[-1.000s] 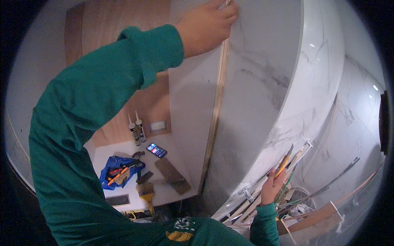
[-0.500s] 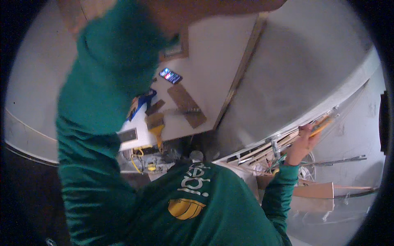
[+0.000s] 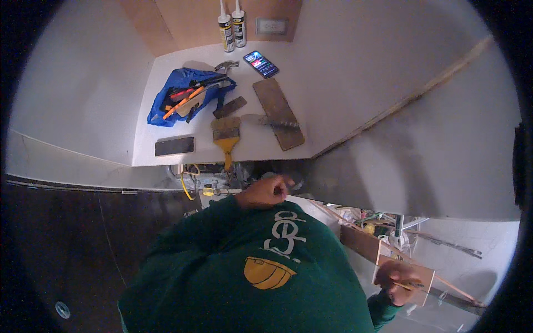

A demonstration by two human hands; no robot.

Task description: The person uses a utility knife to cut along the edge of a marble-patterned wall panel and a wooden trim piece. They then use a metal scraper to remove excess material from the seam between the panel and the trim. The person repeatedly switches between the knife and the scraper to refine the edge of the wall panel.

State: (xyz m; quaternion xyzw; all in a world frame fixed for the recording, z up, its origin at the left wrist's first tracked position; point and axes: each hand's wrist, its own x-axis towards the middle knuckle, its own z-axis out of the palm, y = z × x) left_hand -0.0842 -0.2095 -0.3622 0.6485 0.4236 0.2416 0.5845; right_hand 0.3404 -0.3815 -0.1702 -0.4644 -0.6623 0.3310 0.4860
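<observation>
My left hand point(image 3: 265, 192) is in front of my chest, fingers loosely curled, with nothing visible in it. It is just below the near edge of a white worktop point(image 3: 205, 152). Down at my right side, my right hand point(image 3: 397, 282) is closed around a slim yellow-orange tool point(image 3: 412, 286); its kind is hard to make out. Nearest to my left hand on the worktop lies a wide paintbrush point(image 3: 226, 141) with a yellow handle. Beside it are a long brown board point(image 3: 279, 115), a small brown block point(image 3: 230, 107) and a dark flat block point(image 3: 174, 146).
A blue bag point(image 3: 161, 108) of hand tools, a claw hammer point(image 3: 226, 66) and a lit phone point(image 3: 261, 64) lie farther back. Two sealant cartridges point(image 3: 226, 34) stand by the wooden back panel point(image 3: 189, 22). A grey panel point(image 3: 422, 150) slants along the right, with wood strips and clutter beneath.
My left arm has come down from high across the view to my chest, uncovering the worktop. My right hand has dropped lower, still gripping the yellow-orange tool. The view has shifted.
</observation>
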